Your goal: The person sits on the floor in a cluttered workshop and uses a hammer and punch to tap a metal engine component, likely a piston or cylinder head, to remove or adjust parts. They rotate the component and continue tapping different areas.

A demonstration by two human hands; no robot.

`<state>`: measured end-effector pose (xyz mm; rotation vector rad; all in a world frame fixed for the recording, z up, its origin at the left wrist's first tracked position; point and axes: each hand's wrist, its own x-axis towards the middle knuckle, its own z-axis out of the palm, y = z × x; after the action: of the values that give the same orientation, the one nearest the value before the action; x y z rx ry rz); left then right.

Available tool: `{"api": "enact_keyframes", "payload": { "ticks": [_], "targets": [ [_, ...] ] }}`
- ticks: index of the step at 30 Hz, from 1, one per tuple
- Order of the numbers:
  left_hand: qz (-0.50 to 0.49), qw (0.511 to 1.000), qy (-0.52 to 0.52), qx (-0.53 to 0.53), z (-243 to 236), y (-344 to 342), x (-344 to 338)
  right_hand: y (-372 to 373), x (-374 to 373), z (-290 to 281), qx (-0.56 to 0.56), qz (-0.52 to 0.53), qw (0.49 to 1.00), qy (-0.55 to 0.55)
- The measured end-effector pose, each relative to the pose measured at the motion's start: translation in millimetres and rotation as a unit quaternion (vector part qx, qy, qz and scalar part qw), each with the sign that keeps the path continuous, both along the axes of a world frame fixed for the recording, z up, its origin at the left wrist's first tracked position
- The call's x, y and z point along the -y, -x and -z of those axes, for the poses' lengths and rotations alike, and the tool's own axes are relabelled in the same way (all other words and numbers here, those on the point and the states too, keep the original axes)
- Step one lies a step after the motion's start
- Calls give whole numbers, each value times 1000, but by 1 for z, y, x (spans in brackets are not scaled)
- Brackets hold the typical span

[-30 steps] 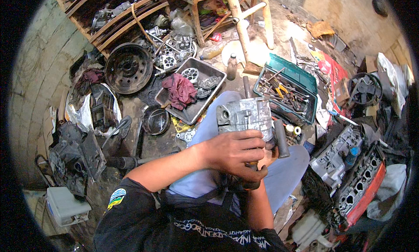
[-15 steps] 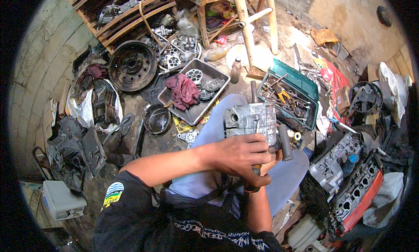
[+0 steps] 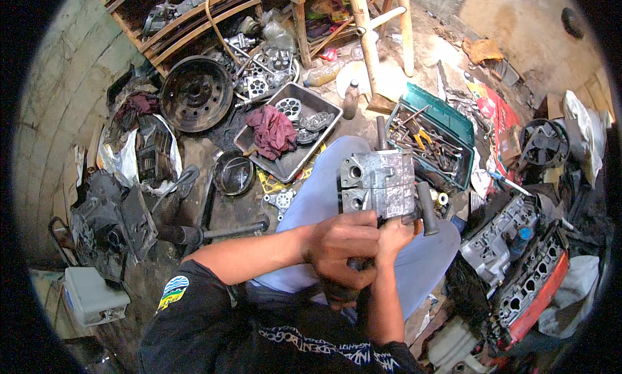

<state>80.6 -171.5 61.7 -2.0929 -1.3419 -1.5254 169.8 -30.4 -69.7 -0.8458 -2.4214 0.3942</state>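
A grey cast-metal housing [image 3: 379,179] sits over my lap, between my knees. Round openings show on its left face. One dark round bar [image 3: 381,133] sticks up at its far end, and a second grey bar [image 3: 427,209] stands at its right side. My right hand [image 3: 396,236] grips the housing's near lower end; some of its fingers are hidden beneath. My left hand [image 3: 343,247] is closed just below the housing's near left corner, in front of my right wrist. Something dark shows between its fingers, too hidden to name.
Ahead is a grey tray [image 3: 288,170] with a maroon rag [image 3: 271,132] and round metal parts. A green toolbox [image 3: 440,98] full of tools stands ahead right. Cylinder heads [image 3: 499,244] lie at right. A wheel rim [image 3: 196,94] and a black bowl [image 3: 234,173] are at left.
My left hand has drawn back from the housing, toward me and to the left. The housing has shifted slightly to the right, and more of my right hand now shows.
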Motion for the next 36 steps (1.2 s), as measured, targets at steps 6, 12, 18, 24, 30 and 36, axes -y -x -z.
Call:
{"api": "enact_keyframes", "payload": {
  "ticks": [6, 12, 18, 24, 30, 36],
  "targets": [
    [-21, 999, 23, 27, 3, 2, 3, 13, 1, -13, -184, 0, 982, 49],
    [-27, 999, 13, -24, 9, 14, 5, 13, 2, -15, -208, 3, 962, 176],
    [-6, 999, 48, 12, 8, 20, 4, 12, 1, -18, -209, -10, 960, 185],
    [-88, 996, 14, 14, 16, 16, 5, 16, 0, -18, -299, -9, 893, 336],
    [-288, 956, -47, -8, 20, 2, -3, 10, -12, -1, -256, -47, 940, 220],
    [-324, 941, -68, 64, 19, -11, -24, 18, -15, -15, -320, -35, 869, 376]
  ]
}}
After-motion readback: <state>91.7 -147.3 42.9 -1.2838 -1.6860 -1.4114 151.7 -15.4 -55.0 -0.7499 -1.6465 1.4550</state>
